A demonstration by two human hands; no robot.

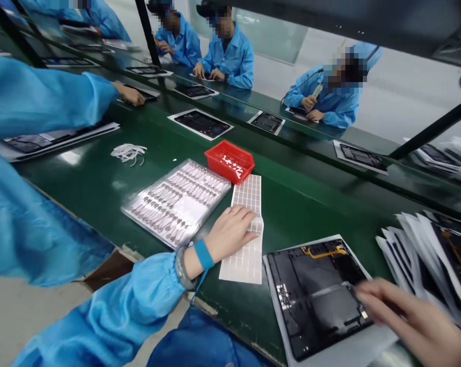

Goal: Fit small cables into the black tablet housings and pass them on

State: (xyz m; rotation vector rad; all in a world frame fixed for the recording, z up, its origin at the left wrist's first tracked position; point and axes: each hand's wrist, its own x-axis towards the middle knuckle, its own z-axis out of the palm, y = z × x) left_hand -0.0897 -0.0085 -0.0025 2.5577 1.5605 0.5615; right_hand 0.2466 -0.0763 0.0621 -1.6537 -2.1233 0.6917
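My left hand (232,230), with a blue band at the wrist, rests on a pale sheet of small rectangular stickers (242,265). Its thumb and fingers grip the sheet at a raised fold near the middle. At the lower right, my right hand (409,313) is blurred, its thumb and forefinger pinched together over the right edge of a black tablet housing (310,311). Whatever may be between those fingertips is too small and smeared to make out. The housing lies open side up on a white sheet, with an orange flex cable (324,252) along its far edge.
Beyond the stickers stands a red bin (230,160) with small white pieces. Left of them lies a clear tray (179,201) of small wired parts. A stack of housings (425,265) is at right. A co-worker's sleeve (43,97) reaches in from the left; other people work opposite.
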